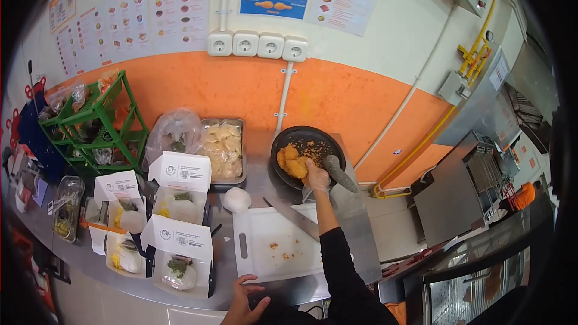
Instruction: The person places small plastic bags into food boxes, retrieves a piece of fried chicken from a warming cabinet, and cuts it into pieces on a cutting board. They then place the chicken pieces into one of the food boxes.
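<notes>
Inside the mortar [298, 135] on the bench [361, 222], our right hand [317, 178] has its grip clamped on fried chicken [288, 160], near the pestle [339, 174]. Our left hand [244, 302], fingers apart, is by the board's [260, 229] near edge.

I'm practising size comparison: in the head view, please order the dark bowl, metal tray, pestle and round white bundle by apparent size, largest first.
1. Dark bowl
2. Metal tray
3. Pestle and round white bundle: too alike to rank, one long, the other compact.
</notes>
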Tool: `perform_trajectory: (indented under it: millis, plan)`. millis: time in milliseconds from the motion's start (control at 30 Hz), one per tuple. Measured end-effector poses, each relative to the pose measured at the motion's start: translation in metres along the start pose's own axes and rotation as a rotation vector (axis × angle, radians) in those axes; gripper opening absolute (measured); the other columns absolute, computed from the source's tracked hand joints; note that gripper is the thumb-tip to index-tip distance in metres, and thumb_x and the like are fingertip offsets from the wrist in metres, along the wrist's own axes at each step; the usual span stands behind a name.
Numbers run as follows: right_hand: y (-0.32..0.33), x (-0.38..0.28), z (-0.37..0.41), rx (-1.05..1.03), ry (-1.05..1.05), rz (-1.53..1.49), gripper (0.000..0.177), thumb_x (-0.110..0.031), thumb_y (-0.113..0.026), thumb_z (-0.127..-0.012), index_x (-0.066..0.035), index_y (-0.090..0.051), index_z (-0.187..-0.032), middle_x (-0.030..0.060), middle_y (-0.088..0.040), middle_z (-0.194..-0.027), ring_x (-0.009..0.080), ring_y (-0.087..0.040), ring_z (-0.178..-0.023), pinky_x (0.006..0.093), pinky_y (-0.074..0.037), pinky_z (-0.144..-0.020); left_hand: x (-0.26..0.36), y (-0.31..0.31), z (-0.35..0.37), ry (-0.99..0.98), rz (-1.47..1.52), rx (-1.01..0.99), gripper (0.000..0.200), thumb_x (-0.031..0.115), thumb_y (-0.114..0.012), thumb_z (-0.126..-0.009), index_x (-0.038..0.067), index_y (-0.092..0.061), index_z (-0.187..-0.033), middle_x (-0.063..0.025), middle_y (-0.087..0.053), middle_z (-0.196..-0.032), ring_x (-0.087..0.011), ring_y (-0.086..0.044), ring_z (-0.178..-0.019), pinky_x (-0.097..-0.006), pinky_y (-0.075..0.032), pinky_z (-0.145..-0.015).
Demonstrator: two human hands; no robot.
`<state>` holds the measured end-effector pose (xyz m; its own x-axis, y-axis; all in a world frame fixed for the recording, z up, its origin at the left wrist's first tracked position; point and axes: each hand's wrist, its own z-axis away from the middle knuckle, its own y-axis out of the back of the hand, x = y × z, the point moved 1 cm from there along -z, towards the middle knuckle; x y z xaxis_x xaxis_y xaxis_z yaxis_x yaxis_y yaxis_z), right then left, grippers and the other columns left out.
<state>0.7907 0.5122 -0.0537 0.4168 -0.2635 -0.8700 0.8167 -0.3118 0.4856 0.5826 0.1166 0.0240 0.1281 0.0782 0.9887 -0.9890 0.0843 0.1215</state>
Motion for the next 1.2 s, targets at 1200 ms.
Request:
perform_trajectory:
  millis: [1200]
  plan:
    - [0.053,0.089,0.170,-0.314,0.328,-0.173,0.045,-0.023,-0.079,-0.075,0.001,-0.062,-0.110,0.0068,-0.064,-0.072,0.0082,-0.059,-0.061,0.0240,-0.048,-0.052,-0.102,-0.017,-0.082,0.203,-0.821,0.626,0.038,0.015,-0.065,-0.080,0.004,-0.053,-0.114,-0.0169,-0.053,-0.109,-0.0364,-0.053,-0.101,-0.0434,-0.046,-0.084]
